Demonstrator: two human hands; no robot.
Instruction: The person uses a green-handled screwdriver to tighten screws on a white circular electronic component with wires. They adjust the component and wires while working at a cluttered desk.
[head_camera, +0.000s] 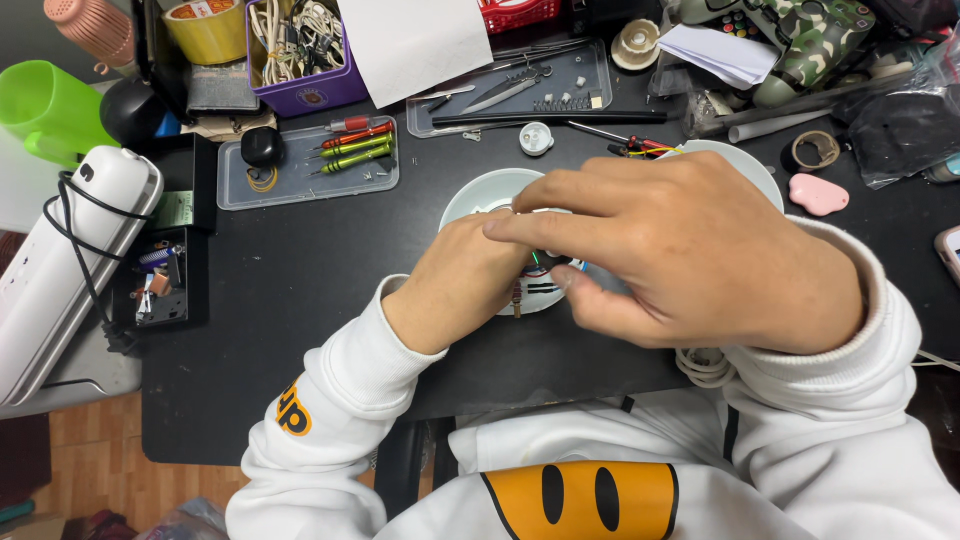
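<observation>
Shell (478, 192), round and white, sits at table centre, mostly hidden under both hands; only its far rim shows at 12 o'clock of the left hand (462, 282). Left hand is curled narrow over the shell's near-left part, knuckles up; what it grips underneath cannot be told. Right hand (690, 255) lies across from 3 o'clock, fingers stretched toward the left hand, thumb and forefinger pinched narrow on small wires (541, 270), green, red and black, at the shell's near edge. A small brown part (517, 297) hangs just below the pinch, at 6 o'clock of it. A second white shell (745, 160) shows behind the right hand at 1 o'clock, partly covered. Coiled white cable (703, 366) lies under the right wrist at 6 o'clock. Clear tray (300, 185) with green and red screwdrivers (357, 148) sits at 10 o'clock of the shell, well apart. Second tray (595, 95) with tweezers and bits at 12 o'clock. Small white cap (536, 138) between that tray and the shell. White box (70, 260) with black cord at 9 o'clock on the table's left edge. Pink piece (818, 193) at 3 o'clock, near the right sleeve. Table (300, 300) is black.
</observation>
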